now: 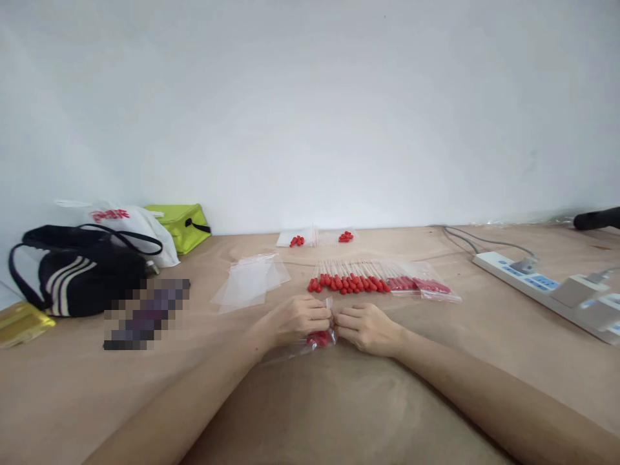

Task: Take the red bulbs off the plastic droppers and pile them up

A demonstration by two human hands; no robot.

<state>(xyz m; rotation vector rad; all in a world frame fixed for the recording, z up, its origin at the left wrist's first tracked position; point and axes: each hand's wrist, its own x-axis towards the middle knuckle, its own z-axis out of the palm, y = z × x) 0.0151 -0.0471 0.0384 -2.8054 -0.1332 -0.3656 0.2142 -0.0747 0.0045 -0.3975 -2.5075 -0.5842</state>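
My left hand [301,319] is closed on a small clear zip bag [290,351] near the front of the table. Red pieces [318,339] show inside the bag, partly behind my fingers. From the other side, my right hand [365,329] pinches the bag's right edge, its fingertips close to those of the left. Just beyond lies a row of thin pale sticks with red heads [349,283]. Filled clear bags [438,289] with red contents overlap at the row's right end. A fan of flat clear bags [252,279] lies to the left.
Two clear bags with small red pieces [297,241] lie by the wall. At left stand a black bag [92,271], a white plastic bag [159,236], a lime-green box bag [186,226] and a yellow packet [24,325]. A white power strip [508,274] with plugs and cables runs along the right.
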